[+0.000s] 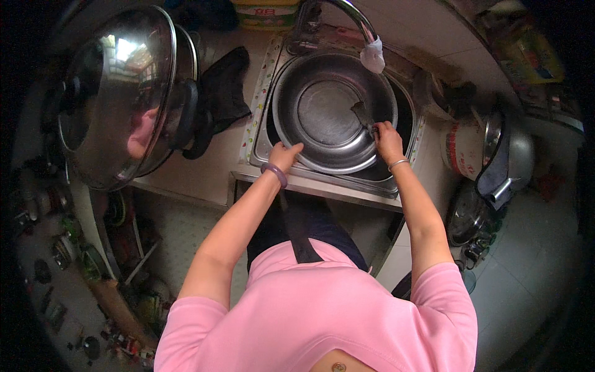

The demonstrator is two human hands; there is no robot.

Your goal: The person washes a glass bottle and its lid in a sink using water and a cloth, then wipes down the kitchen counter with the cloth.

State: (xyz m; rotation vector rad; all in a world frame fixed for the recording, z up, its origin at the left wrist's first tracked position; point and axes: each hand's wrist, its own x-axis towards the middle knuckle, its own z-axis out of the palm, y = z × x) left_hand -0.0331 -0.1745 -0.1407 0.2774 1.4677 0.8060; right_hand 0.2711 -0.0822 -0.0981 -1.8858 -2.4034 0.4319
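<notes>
A wide stainless steel basin [320,111] sits in the metal sink [260,153], tilted a little and holding a thin wet sheen. My left hand [286,157] grips its near-left rim, thumb on the inside and fingers beneath, out of sight. At the right rim, my right hand [388,139] pinches a small dark, flat piece [359,112], whose tip lies against the basin's inner wall. What that piece is made of cannot be made out. Above the basin's far-right rim hangs the curved faucet [360,21], its mouth wrapped in white material [373,56].
A large pan with a glass lid [125,102] stands on the counter at left, beside a black cloth [230,88]. Behind the sink is a yellow tub [267,14]. To the right are a white bucket [460,146] with red writing and a glass lid [469,211].
</notes>
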